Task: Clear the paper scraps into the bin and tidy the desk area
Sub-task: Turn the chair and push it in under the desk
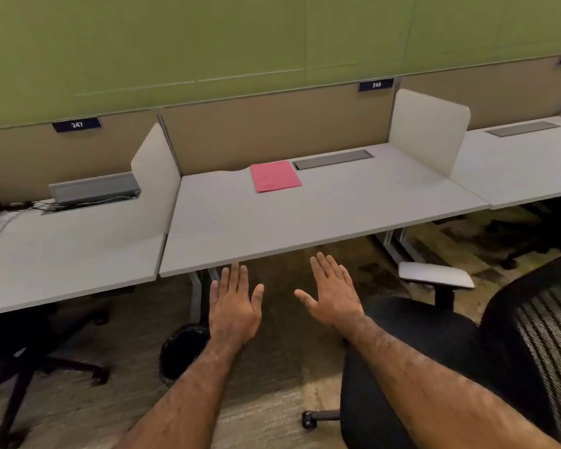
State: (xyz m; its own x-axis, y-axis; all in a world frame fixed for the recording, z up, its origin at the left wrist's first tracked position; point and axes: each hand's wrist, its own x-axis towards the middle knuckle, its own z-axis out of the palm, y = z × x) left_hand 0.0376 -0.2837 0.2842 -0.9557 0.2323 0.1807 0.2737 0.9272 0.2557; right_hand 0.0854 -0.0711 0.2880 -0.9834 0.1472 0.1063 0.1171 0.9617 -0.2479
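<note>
A pale grey desk (305, 215) stretches across the middle of the view, under the label 248. A pink folder (275, 175) lies flat near its back edge, beside a closed grey cable hatch (332, 159). I see no paper scraps on the desk. A black bin (180, 353) stands on the floor under the desk's front left corner, partly hidden by my left forearm. My left hand (234, 306) and my right hand (332, 294) hover side by side below the desk's front edge, palms down, fingers spread, holding nothing.
A black mesh office chair (467, 351) with a white armrest (434, 275) stands at the right, turned away from the desk. White side dividers (428, 131) fence the desk. The left desk has an open cable box (94, 189) with wires, and another chair base beneath it.
</note>
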